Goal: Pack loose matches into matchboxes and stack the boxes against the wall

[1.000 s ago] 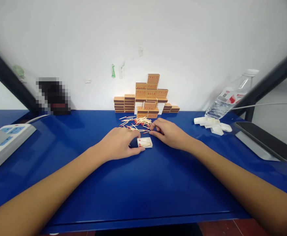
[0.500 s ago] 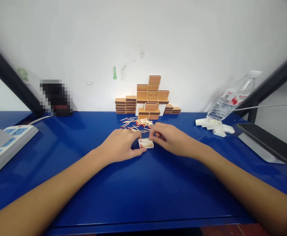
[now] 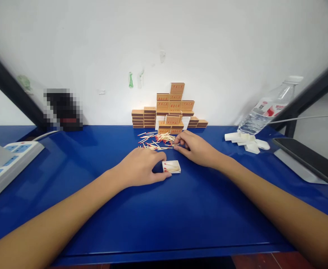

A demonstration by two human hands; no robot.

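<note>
My left hand point(image 3: 141, 167) curls around the left end of a small white matchbox tray point(image 3: 175, 163), thumb at the near side and fingers at the far side. A few red-tipped matches point(image 3: 171, 167) lie inside the tray, which rests on the blue table. My right hand point(image 3: 194, 148) is at the right edge of a loose heap of matches point(image 3: 164, 137), thumb and forefinger closing on the end of a match point(image 3: 169, 145). More scattered matches point(image 3: 147, 138) lie left of the heap, partly behind my left hand.
Stacked matchboxes point(image 3: 175, 105) stand against the wall behind the matches. To the right are white plastic pieces point(image 3: 244, 139), a tilted water bottle point(image 3: 264, 110) and a phone point(image 3: 306, 157). A power strip point(image 3: 18, 158) lies at the left, near a pixelated dark object point(image 3: 64, 112).
My right hand has left the tray and moved away to the match heap. The tray now sits slightly further right and nearer in view, with my left hand still at it.
</note>
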